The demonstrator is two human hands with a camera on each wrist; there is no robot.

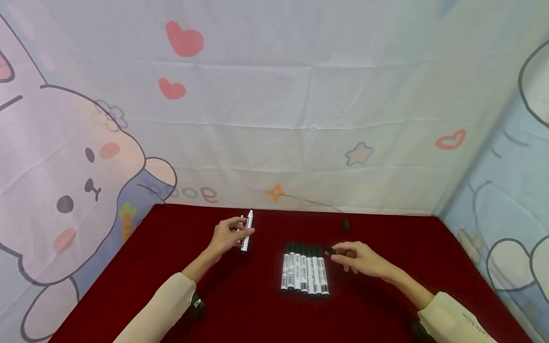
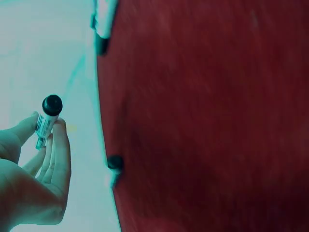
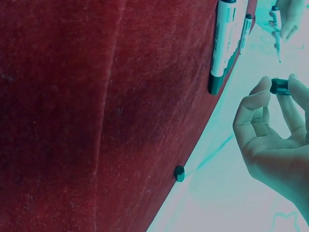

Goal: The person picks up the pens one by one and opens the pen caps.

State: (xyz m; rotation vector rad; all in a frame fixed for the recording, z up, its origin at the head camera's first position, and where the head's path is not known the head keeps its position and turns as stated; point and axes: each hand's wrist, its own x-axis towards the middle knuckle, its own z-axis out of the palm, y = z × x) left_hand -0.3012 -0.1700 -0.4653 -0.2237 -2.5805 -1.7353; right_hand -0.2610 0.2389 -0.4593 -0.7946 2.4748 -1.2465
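My left hand [image 1: 227, 236] pinches a white marker [image 1: 247, 233] between thumb and fingers. The marker is uncapped, its bare tip upward and its black end [image 2: 52, 105] toward the left wrist camera. In my right hand [image 1: 362, 258], thumb and fingertips grip a small black cap [image 3: 280, 86]. That hand hovers just right of a row of several white markers [image 1: 303, 271], which lie side by side with black caps at the far end. Another white marker, partly hidden, lies behind my left hand.
A second black cap [image 1: 346, 225] stands near the back right of the red tablecloth [image 1: 377, 305]. Behind the table hangs a pale printed curtain [image 1: 274, 105], and a similar one covers the right side.
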